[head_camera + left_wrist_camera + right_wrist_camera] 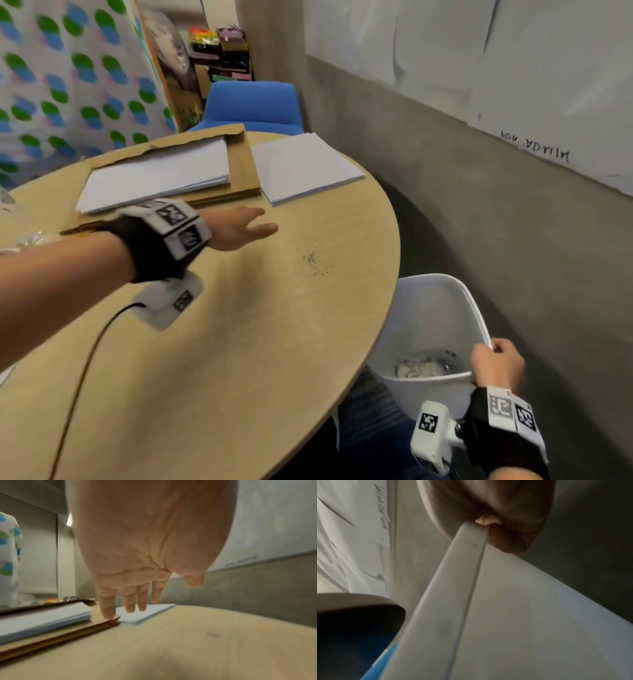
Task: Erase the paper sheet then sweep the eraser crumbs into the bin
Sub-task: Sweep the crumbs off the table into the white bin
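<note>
Dark eraser crumbs lie scattered on the round wooden table near its right edge. My left hand hovers just left of them, fingers straight and spread, holding nothing. A white bin with crumpled paper inside is held tilted just below the table's right edge. My right hand grips its near rim, fingers curled over the lip. A stack of white paper sheets lies at the table's far side.
A second paper stack rests on a brown cardboard envelope left of the first. A blue chair stands behind the table. A grey wall runs close on the right. A black cable crosses the near tabletop.
</note>
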A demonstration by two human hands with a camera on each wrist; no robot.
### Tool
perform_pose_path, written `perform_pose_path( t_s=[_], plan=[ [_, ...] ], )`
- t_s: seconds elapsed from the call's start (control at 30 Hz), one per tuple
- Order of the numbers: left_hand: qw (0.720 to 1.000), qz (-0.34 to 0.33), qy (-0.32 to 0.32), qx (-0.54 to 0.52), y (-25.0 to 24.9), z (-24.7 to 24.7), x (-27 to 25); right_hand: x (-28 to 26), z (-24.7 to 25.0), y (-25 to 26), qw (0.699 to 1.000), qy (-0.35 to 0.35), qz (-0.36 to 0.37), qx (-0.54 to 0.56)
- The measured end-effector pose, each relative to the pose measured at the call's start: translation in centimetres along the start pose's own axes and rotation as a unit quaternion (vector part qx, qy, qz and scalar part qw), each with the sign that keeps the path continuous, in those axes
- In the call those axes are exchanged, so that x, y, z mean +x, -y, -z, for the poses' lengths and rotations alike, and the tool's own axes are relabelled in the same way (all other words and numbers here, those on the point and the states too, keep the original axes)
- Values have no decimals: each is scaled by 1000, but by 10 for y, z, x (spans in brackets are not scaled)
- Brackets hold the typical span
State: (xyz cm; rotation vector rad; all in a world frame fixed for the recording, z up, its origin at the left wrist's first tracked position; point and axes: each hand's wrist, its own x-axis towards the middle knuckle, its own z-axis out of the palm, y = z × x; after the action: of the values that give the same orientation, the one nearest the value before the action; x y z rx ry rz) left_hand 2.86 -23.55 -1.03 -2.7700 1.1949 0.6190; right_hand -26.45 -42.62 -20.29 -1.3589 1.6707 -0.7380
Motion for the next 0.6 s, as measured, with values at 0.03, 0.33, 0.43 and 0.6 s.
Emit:
perform_pose_path(
  t_s=[0.03,0.33,0.43,0.6],
  plan=[
    [999,23,18,19,1,-6,13,-3,2,2,1000,2,-4,2],
    [994,113,-5,-3,-2,-70,67,-14,17,10,992,32,-31,118],
    [991,105,-40,-77,-49,-91,66,-21,15,12,986,44,-45,153],
    [973,-73,39,-216,-172,-91,24,-32,12,14,986,16,-29,165]
  ],
)
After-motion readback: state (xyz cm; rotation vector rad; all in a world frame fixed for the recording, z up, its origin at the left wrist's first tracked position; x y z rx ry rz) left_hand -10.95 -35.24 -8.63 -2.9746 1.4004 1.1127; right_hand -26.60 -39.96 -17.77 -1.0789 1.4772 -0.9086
